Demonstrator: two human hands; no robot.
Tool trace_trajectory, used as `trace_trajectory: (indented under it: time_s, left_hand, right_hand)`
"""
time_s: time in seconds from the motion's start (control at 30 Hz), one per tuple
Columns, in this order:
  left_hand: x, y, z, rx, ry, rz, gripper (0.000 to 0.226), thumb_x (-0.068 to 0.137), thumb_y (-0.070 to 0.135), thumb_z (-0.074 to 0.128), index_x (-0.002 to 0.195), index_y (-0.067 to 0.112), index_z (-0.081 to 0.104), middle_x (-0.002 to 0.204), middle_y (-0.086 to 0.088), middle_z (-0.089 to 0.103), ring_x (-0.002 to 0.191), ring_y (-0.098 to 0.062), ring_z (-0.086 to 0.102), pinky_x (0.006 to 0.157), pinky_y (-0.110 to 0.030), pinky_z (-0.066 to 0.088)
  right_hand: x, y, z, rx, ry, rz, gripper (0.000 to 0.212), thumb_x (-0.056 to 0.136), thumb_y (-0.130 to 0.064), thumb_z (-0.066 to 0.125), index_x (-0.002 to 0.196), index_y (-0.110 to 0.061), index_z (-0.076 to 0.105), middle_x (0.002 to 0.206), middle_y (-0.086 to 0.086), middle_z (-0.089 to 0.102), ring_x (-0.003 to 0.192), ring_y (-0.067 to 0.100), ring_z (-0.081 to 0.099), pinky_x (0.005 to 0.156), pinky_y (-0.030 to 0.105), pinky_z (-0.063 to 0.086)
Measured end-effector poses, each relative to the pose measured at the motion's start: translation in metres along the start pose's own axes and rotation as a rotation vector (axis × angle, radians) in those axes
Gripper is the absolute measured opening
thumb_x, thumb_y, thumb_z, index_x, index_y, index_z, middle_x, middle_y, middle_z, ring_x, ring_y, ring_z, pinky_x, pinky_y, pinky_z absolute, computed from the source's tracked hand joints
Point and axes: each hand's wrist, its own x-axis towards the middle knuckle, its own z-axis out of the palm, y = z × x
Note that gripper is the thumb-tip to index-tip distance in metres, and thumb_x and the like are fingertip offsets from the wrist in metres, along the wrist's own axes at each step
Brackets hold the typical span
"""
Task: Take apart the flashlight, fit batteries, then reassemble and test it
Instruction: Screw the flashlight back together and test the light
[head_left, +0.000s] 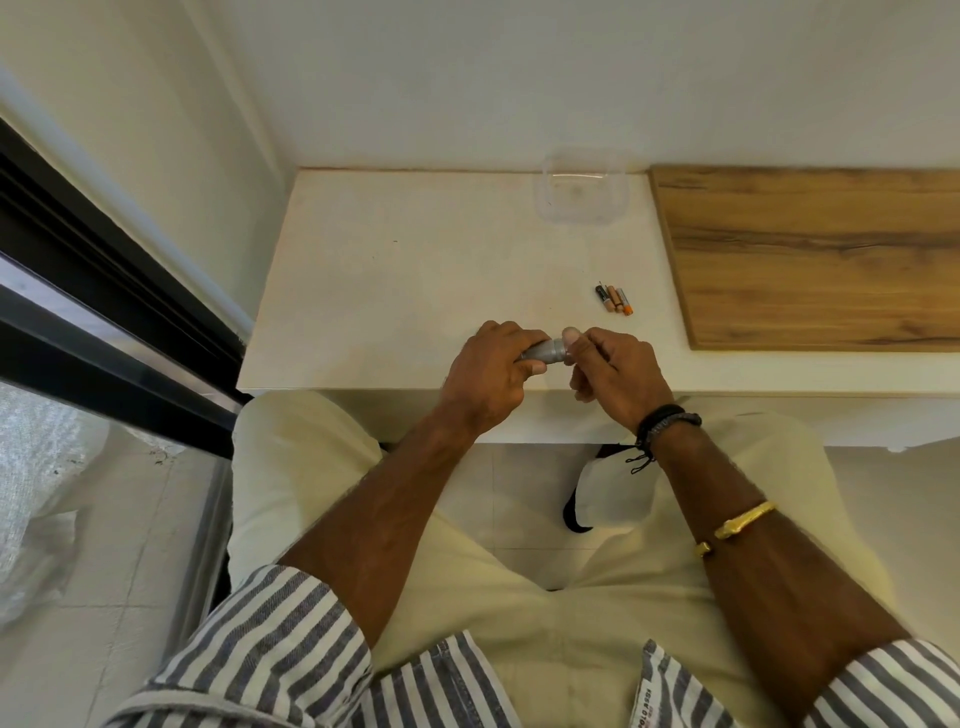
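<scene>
A small grey flashlight (545, 352) lies level between my hands, just above the near edge of the white table (395, 280). My left hand (488, 371) wraps around its body and hides most of it. My right hand (610, 371) pinches the flashlight's right end with thumb and fingertips; what sits under those fingers is hidden. Three small batteries (614, 300), black, brown and orange, lie side by side on the table beyond my right hand.
A clear plastic container (583, 193) stands at the back of the table against the wall. A wooden board (810, 254) covers the table's right part. A dark window frame (104, 291) runs along the left. My lap is under the table edge.
</scene>
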Motion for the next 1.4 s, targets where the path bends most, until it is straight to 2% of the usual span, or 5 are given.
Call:
trace_trajectory:
  time_s: [0.13, 0.27, 0.97, 1.23, 1.4]
  left_hand:
    - [0.0, 0.0, 0.002, -0.002, -0.004, -0.004, 0.027, 0.098, 0.022, 0.056, 0.123, 0.018, 0.063, 0.106, -0.004, 0.065, 0.094, -0.018, 0.048, 0.081, -0.034, 0.042]
    - [0.001, -0.004, 0.001, 0.009, 0.001, -0.048, 0.027, 0.098, 0.023, 0.056, 0.124, 0.017, 0.063, 0.107, -0.004, 0.066, 0.094, -0.017, 0.048, 0.081, -0.033, 0.043]
    - [-0.001, -0.002, 0.007, 0.019, 0.099, -0.085, 0.022, 0.093, 0.027, 0.063, 0.113, 0.018, 0.068, 0.099, 0.001, 0.07, 0.087, -0.013, 0.051, 0.076, -0.034, 0.048]
    - [0.0, 0.002, 0.007, -0.049, 0.206, -0.006, 0.031, 0.09, 0.033, 0.069, 0.119, 0.02, 0.068, 0.1, 0.003, 0.072, 0.09, -0.013, 0.057, 0.079, -0.03, 0.049]
    - [0.001, 0.006, 0.006, -0.312, 0.305, -0.134, 0.036, 0.094, 0.032, 0.066, 0.124, 0.013, 0.067, 0.115, 0.0, 0.073, 0.101, -0.01, 0.067, 0.087, -0.023, 0.054]
  right_hand:
    - [0.0, -0.001, 0.001, 0.147, 0.01, 0.062, 0.047, 0.102, -0.053, 0.042, 0.108, -0.014, 0.068, 0.085, 0.008, 0.075, 0.064, 0.018, 0.074, 0.061, 0.03, 0.063]
    - [0.001, 0.001, -0.003, 0.134, -0.079, -0.081, 0.032, 0.098, -0.019, 0.066, 0.129, -0.015, 0.062, 0.111, 0.007, 0.073, 0.086, 0.02, 0.076, 0.074, 0.034, 0.064]
    - [-0.001, -0.006, 0.018, -0.175, 0.125, -0.136, 0.025, 0.107, -0.029, 0.049, 0.106, -0.007, 0.061, 0.077, -0.002, 0.068, 0.064, 0.013, 0.066, 0.068, 0.036, 0.06]
    - [-0.004, -0.012, 0.027, 0.455, 0.195, 0.122, 0.029, 0.09, -0.024, 0.075, 0.115, -0.01, 0.067, 0.097, 0.005, 0.075, 0.088, 0.02, 0.073, 0.077, 0.035, 0.063]
    - [0.001, -0.014, 0.034, 1.107, 0.21, 0.362, 0.033, 0.099, -0.023, 0.063, 0.126, -0.005, 0.058, 0.11, 0.013, 0.072, 0.106, 0.03, 0.071, 0.092, 0.046, 0.06]
